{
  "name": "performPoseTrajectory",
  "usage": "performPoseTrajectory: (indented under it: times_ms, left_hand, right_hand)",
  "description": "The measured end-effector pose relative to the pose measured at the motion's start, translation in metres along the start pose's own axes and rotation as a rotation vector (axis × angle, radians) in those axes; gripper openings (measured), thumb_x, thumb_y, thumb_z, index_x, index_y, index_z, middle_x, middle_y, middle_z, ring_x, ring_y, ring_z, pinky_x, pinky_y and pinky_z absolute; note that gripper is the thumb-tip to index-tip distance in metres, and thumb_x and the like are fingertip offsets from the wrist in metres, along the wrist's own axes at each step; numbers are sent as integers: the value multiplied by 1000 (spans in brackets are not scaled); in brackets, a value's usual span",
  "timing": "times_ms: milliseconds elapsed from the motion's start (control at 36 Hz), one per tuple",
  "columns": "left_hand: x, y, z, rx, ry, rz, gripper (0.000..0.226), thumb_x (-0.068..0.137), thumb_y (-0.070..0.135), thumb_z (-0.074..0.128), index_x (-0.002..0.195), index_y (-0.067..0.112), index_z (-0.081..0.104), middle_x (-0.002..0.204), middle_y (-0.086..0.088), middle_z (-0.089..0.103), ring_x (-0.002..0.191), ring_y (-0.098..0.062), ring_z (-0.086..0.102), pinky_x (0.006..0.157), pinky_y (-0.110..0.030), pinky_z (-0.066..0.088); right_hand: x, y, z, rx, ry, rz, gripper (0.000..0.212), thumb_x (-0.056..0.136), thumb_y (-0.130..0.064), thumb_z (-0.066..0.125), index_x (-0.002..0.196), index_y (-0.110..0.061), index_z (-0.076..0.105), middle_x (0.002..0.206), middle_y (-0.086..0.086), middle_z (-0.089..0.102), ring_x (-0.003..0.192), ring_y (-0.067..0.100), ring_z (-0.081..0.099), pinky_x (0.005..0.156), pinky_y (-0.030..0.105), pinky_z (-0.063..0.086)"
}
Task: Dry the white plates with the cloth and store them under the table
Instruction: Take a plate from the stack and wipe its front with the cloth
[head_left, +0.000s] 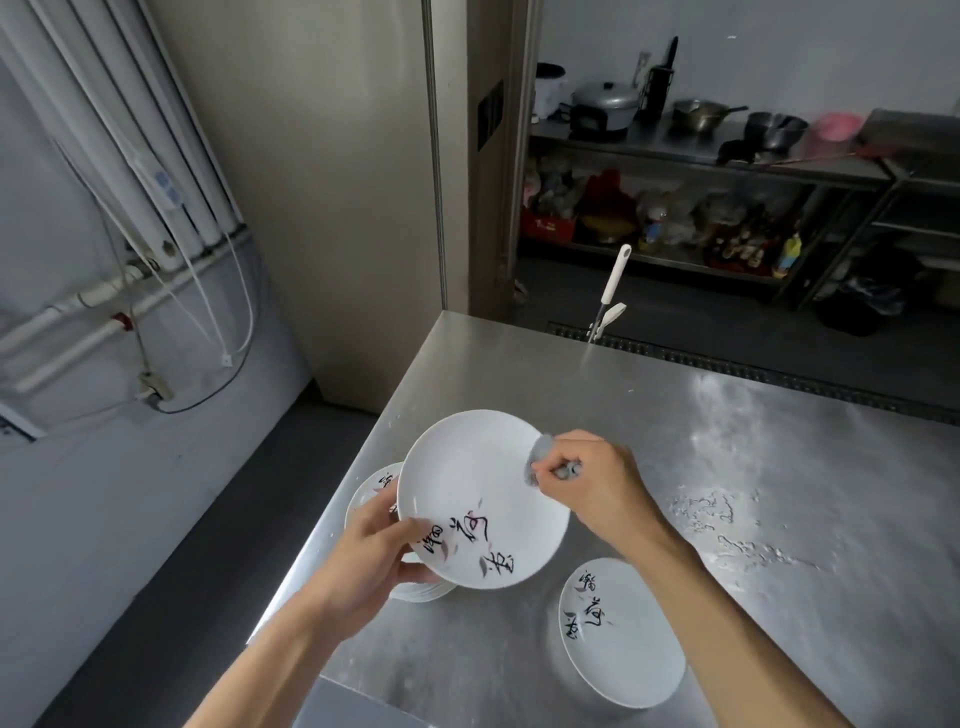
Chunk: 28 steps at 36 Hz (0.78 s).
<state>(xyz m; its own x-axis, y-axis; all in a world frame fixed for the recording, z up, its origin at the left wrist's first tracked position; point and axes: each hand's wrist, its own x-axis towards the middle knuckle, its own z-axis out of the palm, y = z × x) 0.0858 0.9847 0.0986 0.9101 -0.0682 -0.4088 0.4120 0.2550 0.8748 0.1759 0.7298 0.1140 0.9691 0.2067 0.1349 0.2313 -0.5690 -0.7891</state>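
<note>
Above the surface (675, 415) corner, the left hand (371, 561) grips the plate (478, 493) rim, the right hand (597, 483) presses the cloth (537, 457) on its far edge, open steel to the right.

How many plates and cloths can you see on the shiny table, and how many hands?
White plates in clear view: 2, the held plate and the single plate on the table
Plate stacks: 1, the stack, too hidden to count
Cloths: 1, the grey cloth
Hands: 2, left hand, right hand
Total: 6
</note>
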Motion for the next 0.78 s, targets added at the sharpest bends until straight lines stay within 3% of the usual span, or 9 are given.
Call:
performPoseTrajectory:
  times_ms: [83, 194, 333, 444, 500, 611, 722, 778]
  left_hand:
    - [3, -2, 5, -108, 61, 27, 49, 99, -9, 53, 125, 28, 74, 123, -23, 72, 106, -39, 74, 75, -49, 64]
    - [5, -8, 8, -173, 123, 41, 55, 98, -11, 50, 120, 32, 76, 118, -20, 75, 104, -38, 75, 72, -47, 64]
    - [-1, -23, 21, -203, 122, 48, 56, 98, -11, 51, 125, 33, 74, 121, -18, 74, 103, -33, 76, 73, -45, 63]
    - [7, -16, 22, -270, 220, 80, 53, 98, -12, 49, 129, 26, 71, 121, -20, 73, 110, -41, 72, 74, -48, 64]
    - [5, -19, 27, -266, 238, 90, 54, 98, -12, 49, 132, 25, 67, 122, -19, 73, 109, -39, 72, 74, -47, 64]
    - [-6, -32, 40, -234, 151, 41, 56, 96, -15, 52, 138, 22, 59, 125, -16, 74, 107, -36, 75, 83, -53, 65]
    - [-7, -11, 18, -169, 117, -9, 55, 86, 5, 65, 137, 25, 64, 124, -15, 75, 109, -37, 74, 86, -47, 64]
    - [-4, -1, 5, -133, 89, -39, 45, 95, 6, 59, 135, 26, 67, 124, -17, 74, 106, -39, 75, 81, -47, 64]
  right_hand:
    - [-7, -6, 8, 14, 73, -13, 12, 82, -7, 79, 74, -16, 78, 93, -1, 71, 77, 16, 70, 69, 29, 57]
    - [-25, 0, 24, -10, -48, 54, 16, 84, -10, 77, 74, -23, 78, 93, -8, 70, 70, 14, 69, 52, 27, 55]
    - [-9, -5, 20, -32, 186, 40, 12, 83, -13, 81, 78, -24, 80, 87, -3, 68, 74, 10, 66, 68, 27, 54]
    - [-26, -6, 32, -36, 37, 70, 17, 80, -17, 81, 73, -31, 74, 81, -15, 64, 69, 1, 63, 58, 14, 47]
    - [-28, -5, 36, 19, 38, 100, 20, 80, -13, 80, 71, -30, 74, 81, -11, 65, 62, 5, 61, 51, 17, 48]
    - [-9, -4, 29, 34, 165, 130, 21, 78, -4, 78, 68, -23, 76, 81, -5, 70, 69, 7, 63, 60, 12, 44]
    - [-17, 3, 28, 85, 51, 134, 33, 77, -1, 75, 63, -31, 73, 81, -20, 72, 56, 1, 62, 46, 6, 39]
    - [-19, 8, 26, 85, 34, 124, 36, 77, -1, 76, 62, -34, 72, 80, -25, 71, 53, -2, 61, 45, 7, 39]
